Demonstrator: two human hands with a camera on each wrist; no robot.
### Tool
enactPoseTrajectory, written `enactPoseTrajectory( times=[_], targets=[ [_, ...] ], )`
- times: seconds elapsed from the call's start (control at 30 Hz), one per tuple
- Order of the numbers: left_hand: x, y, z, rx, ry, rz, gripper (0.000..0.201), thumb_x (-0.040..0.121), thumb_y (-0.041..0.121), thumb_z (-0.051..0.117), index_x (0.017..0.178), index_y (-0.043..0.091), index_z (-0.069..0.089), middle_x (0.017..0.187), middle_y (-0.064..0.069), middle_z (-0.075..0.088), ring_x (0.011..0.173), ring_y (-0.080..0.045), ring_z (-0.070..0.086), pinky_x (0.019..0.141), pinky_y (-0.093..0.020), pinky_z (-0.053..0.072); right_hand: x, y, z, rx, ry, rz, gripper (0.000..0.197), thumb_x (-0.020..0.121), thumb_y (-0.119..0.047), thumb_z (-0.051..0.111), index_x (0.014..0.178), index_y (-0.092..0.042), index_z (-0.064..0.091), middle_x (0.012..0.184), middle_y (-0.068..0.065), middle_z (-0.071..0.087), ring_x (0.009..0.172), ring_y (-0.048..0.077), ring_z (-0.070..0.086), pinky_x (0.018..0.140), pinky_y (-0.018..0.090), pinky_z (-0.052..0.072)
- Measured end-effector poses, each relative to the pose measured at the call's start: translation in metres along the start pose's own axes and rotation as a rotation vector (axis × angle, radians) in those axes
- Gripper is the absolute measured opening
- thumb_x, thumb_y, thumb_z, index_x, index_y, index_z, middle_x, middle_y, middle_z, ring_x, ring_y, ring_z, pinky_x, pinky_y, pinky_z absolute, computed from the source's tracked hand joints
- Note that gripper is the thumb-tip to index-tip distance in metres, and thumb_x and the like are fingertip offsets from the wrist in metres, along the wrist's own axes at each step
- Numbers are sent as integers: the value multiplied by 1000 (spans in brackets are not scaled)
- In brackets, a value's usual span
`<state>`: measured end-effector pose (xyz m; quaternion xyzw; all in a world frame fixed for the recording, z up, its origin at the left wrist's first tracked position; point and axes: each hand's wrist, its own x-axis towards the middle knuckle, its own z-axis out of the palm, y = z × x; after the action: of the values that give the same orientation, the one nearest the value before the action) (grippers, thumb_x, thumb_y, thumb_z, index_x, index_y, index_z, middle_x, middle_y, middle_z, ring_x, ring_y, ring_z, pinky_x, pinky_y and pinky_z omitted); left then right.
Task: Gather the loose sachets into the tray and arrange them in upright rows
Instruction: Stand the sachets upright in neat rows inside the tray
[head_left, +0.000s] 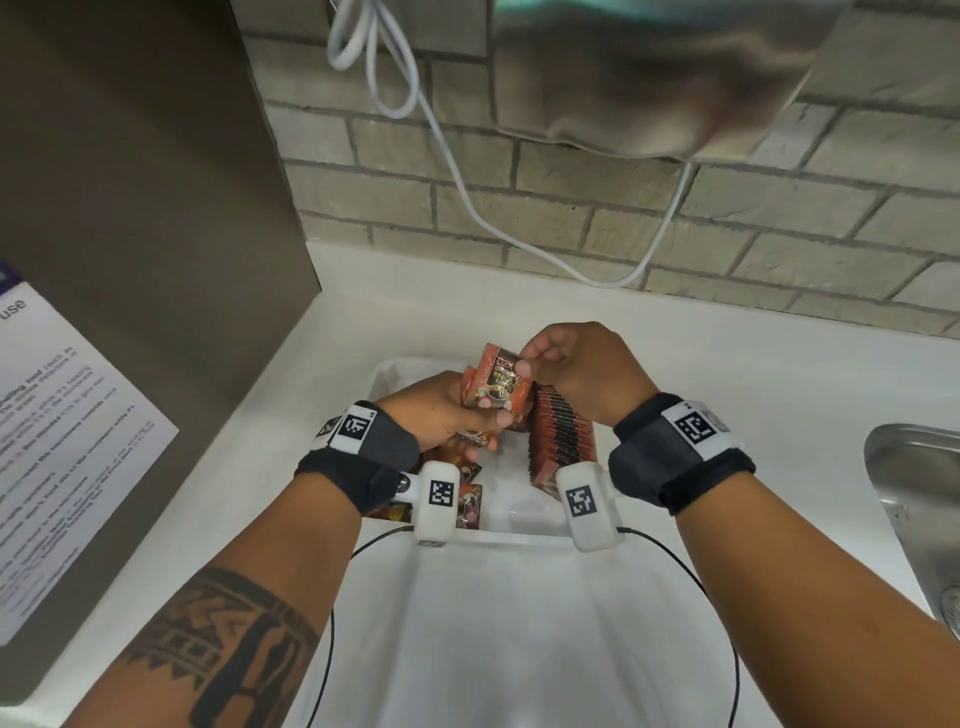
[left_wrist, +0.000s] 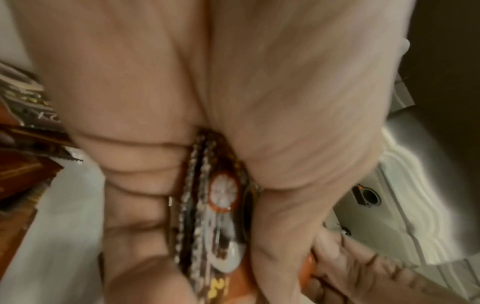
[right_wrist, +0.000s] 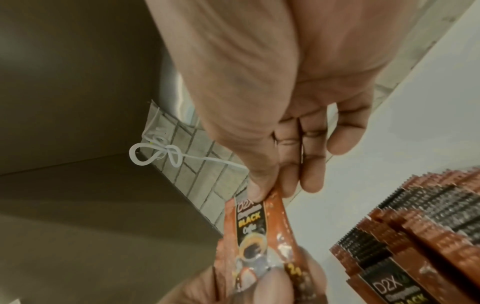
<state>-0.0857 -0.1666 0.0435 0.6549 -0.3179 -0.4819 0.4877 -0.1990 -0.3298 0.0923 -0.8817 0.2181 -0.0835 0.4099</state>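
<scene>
Above the white tray (head_left: 387, 370), my left hand (head_left: 447, 415) grips a small stack of orange coffee sachets (head_left: 496, 387) by their lower end; the stack (left_wrist: 213, 205) shows edge-on between thumb and fingers in the left wrist view. My right hand (head_left: 566, 364) pinches the top edge of the front sachet (right_wrist: 249, 232) between thumb and forefinger. An upright row of sachets (head_left: 558, 434) stands along the tray's right side and fills the lower right of the right wrist view (right_wrist: 415, 236). Several loose sachets (head_left: 467, 499) lie flat in the tray's near left, partly hidden by my left wrist.
A grey cabinet wall (head_left: 130, 182) with a notice (head_left: 57, 431) stands at the left. A brick wall (head_left: 623, 197) with a hanging white cable (head_left: 467, 192) is behind. A steel sink (head_left: 919, 493) sits at the right on the white counter (head_left: 779, 374).
</scene>
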Motion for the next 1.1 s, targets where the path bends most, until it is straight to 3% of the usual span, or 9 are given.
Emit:
enactPoseTrajectory(
  times=[0.17,0.3,0.4,0.5,0.6,0.73,0.9,1.0,1.1],
  targets=[
    [-3,-1,4,96,51,59,6,93,11,69,98,12,67,74,7,72,69,-14,67,54,-23,54,-1,-6,-4,2,-53,-39,9,85,-20,77,80,-26,72,78,-5,70,71,8,62,73,24,49],
    [-1,-5,0,134,95,35,9,92,15,71,100,12,69,87,-6,74,75,-20,68,55,-27,55,0,-4,-3,39,-37,-63,10,85,-21,76,79,-28,73,75,-6,71,69,6,61,72,24,48],
    [-2,-10,-11,310,117,-124,27,90,31,73,102,7,70,85,-14,72,65,-21,63,60,-30,54,4,-3,-4,-37,14,-59,7,87,-20,73,83,-25,74,76,-12,70,71,2,61,71,20,45],
    [-3,-14,-21,495,169,-341,29,90,27,72,94,-2,74,82,-19,73,60,-23,61,57,-27,48,9,4,2,-220,-43,-29,10,88,-20,67,83,-24,76,78,-16,66,77,3,59,68,17,40],
    [0,-12,-19,663,130,-418,28,88,29,70,95,2,76,90,-13,76,63,-21,62,51,-20,45,16,18,20,-338,-72,20,22,84,-19,63,71,-34,74,76,-16,64,72,3,56,59,14,35],
    [14,-6,0,756,17,-373,55,89,58,62,102,5,73,86,-6,72,66,-17,60,62,-27,45,23,29,37,-384,-74,106,30,81,-15,61,61,-34,73,74,-15,66,72,9,61,68,29,54],
    [34,-8,14,797,-57,-364,45,93,50,60,81,7,69,75,-3,65,64,-17,56,77,-32,51,25,27,43,-529,-117,117,30,86,-18,55,69,-32,75,93,-4,65,89,23,61,79,40,58],
    [42,-13,15,789,-56,-368,47,93,48,62,85,3,72,73,-3,65,66,-18,57,75,-31,51,29,29,43,-508,-108,129,28,85,-18,59,66,-33,72,96,-4,65,94,21,60,83,40,56],
    [48,-17,14,791,-51,-368,53,91,51,64,93,-1,75,78,-6,67,72,-21,60,89,-39,54,31,29,43,-525,-137,131,23,86,-20,60,72,-32,74,100,-2,65,98,23,60,85,41,55]
  ],
)
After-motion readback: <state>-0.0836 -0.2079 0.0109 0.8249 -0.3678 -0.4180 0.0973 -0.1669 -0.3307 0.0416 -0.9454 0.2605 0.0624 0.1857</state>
